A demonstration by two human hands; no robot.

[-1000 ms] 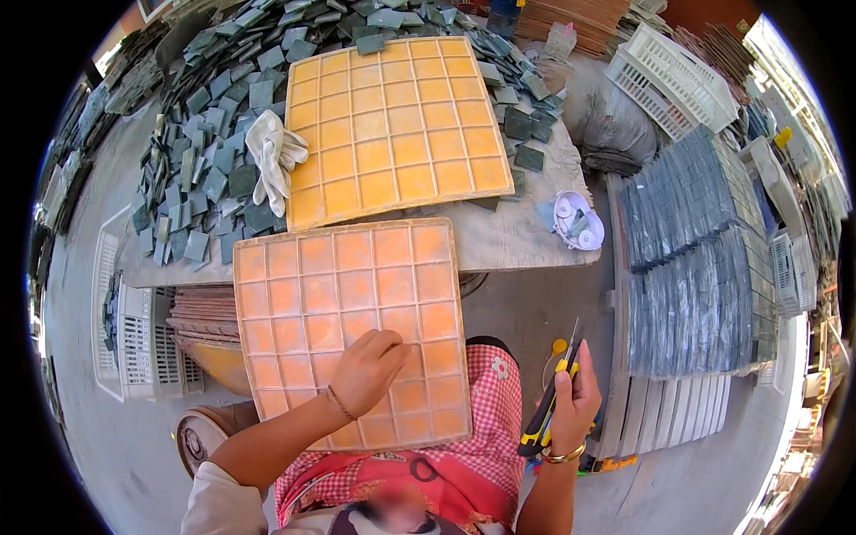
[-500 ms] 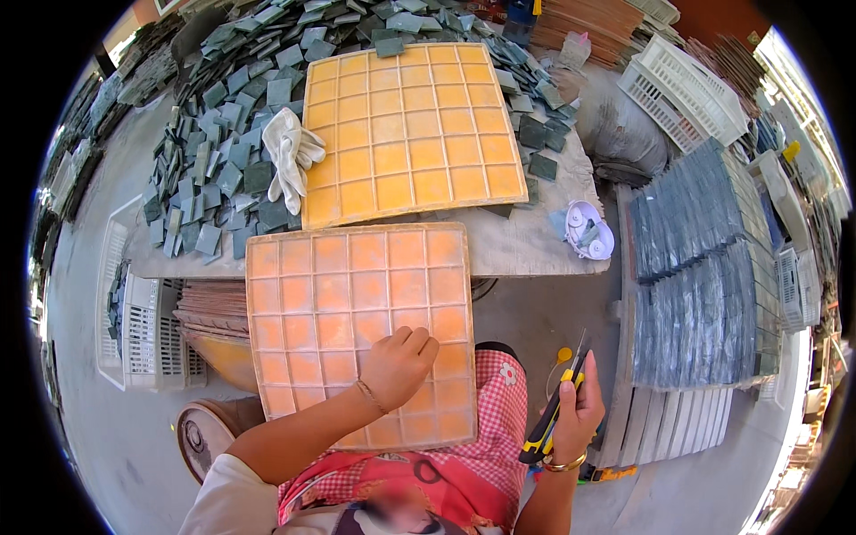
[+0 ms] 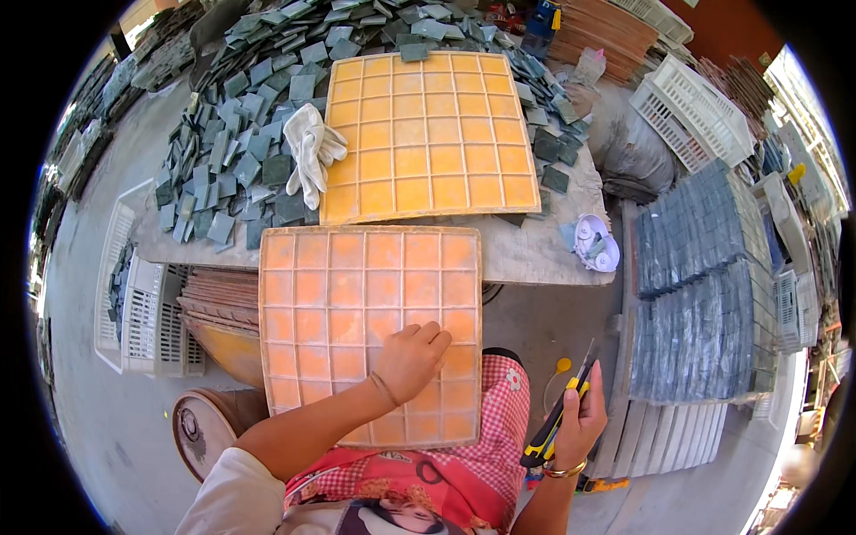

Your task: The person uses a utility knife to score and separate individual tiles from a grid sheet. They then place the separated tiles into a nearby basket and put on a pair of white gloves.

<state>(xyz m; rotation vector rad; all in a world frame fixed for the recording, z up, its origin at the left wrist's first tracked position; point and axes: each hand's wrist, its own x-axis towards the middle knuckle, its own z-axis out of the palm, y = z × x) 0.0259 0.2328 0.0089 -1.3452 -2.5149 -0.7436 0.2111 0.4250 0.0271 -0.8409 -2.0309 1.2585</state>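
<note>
An orange gridded square mold tray [image 3: 332, 327] leans from my lap onto the near edge of the table. My left hand [image 3: 415, 361] is over its right half with the fingers curled closed; whatever they hold, if anything, is hidden. Off the tray's right side, my right hand [image 3: 580, 423] grips a black and yellow utility knife [image 3: 546, 433], its thin blade pointing up and away. A second gridded tray [image 3: 423, 134], yellow, lies on the table beyond, with a grey-green tile [image 3: 414, 53] on its far edge.
Many loose grey-green tiles [image 3: 234, 169] cover the table's [image 3: 517, 254] left and back. White gloves [image 3: 311, 153] lie beside the yellow tray. A purple-white container [image 3: 595, 242] is at the right corner. Wrapped tile stacks [image 3: 695, 330] stand right; a white crate [image 3: 152, 325] and a brown drum [image 3: 201, 432] are left.
The view has shifted slightly, so the table and trays appear farther right. My left hand stays curled over the orange tray, and my right hand keeps the knife in nearly the same place.
</note>
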